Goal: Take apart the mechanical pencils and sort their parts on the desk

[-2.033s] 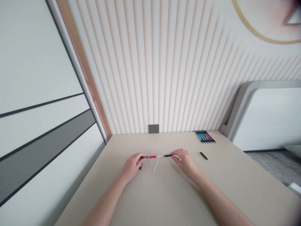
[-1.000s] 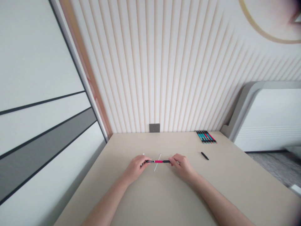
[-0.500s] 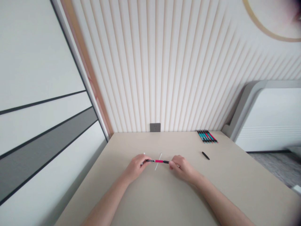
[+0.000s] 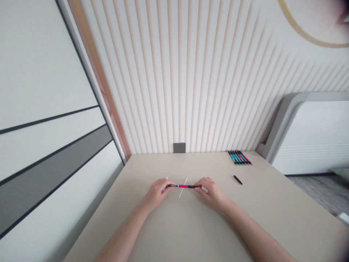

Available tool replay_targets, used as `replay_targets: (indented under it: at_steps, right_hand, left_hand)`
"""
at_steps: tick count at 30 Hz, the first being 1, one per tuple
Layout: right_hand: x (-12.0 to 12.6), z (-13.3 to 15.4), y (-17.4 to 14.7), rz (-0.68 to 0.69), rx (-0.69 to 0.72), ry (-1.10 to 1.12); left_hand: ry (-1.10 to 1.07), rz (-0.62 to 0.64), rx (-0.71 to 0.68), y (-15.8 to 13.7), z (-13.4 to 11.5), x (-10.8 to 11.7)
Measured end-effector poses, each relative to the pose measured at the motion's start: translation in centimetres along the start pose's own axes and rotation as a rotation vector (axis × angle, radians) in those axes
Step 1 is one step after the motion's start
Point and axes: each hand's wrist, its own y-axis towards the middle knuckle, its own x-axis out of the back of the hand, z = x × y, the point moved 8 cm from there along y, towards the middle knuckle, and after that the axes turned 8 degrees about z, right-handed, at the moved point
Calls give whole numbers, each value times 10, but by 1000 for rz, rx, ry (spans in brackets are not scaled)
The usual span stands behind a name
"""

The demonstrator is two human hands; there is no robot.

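Note:
A pink and black pen (image 4: pixel 183 186) is held level between my two hands, low over the table. My left hand (image 4: pixel 157 193) pinches its black left end; a small white bit (image 4: pixel 167 178) shows behind the fingers, too small to name. My right hand (image 4: pixel 209 191) is closed with thumb and fingertips on the pen's dark right end. Crossing behind the pen, a thin white stick (image 4: pixel 181 193) lies slantwise on the table. Off to the right of my right hand lies a short black pen cap or similar piece (image 4: pixel 237 179).
Several teal, red and black pens (image 4: pixel 240 158) lie side by side at the back right of the beige table (image 4: pixel 174 229). A ribbed wall with a dark socket (image 4: pixel 179 147) borders the far edge. A white cabinet (image 4: pixel 81 189) stands on the left.
My right fingers have shifted slightly inward and their grip on the pen's right end has changed. The left hand keeps its hold. The view has moved a little.

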Motion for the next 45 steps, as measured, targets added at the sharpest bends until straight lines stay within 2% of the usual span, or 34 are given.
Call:
replay_targets:
  at_steps: [6, 10, 15, 19, 24, 32, 36, 40, 45]
  right_hand:
    - [-9, -8, 1, 29, -25, 3]
    - [-1, -8, 0, -14, -55, -19]
    - [8, -4, -2, -75, -5, -38]
    - [4, -2, -1, -48, 30, -41]
    - [-4, -3, 0, 41, 0, -72]
    - [6, 3, -1, -41, 36, -29]
    - [3, 4, 0, -31, 32, -38]
    - [-6, -2, 1, 38, -9, -66]
    - [1, -4, 0, -29, -8, -35]
  left_hand:
    - [8, 19, -21, 1, -3, -1]
    - [25, -15, -3, 1, 0, 2]
    - [40, -44, 7, 0, 0, 6]
    - [36, -33, -20, 0, -2, 5]
    - [36, -8, -20, 1, -3, 3]
    - [31, -24, 17, 2, -2, 4]
    - [25, -25, -8, 2, -5, 4]
    - [28, 0, -12, 3, -5, 1]
    - [26, -1, 6, 2, -3, 2]
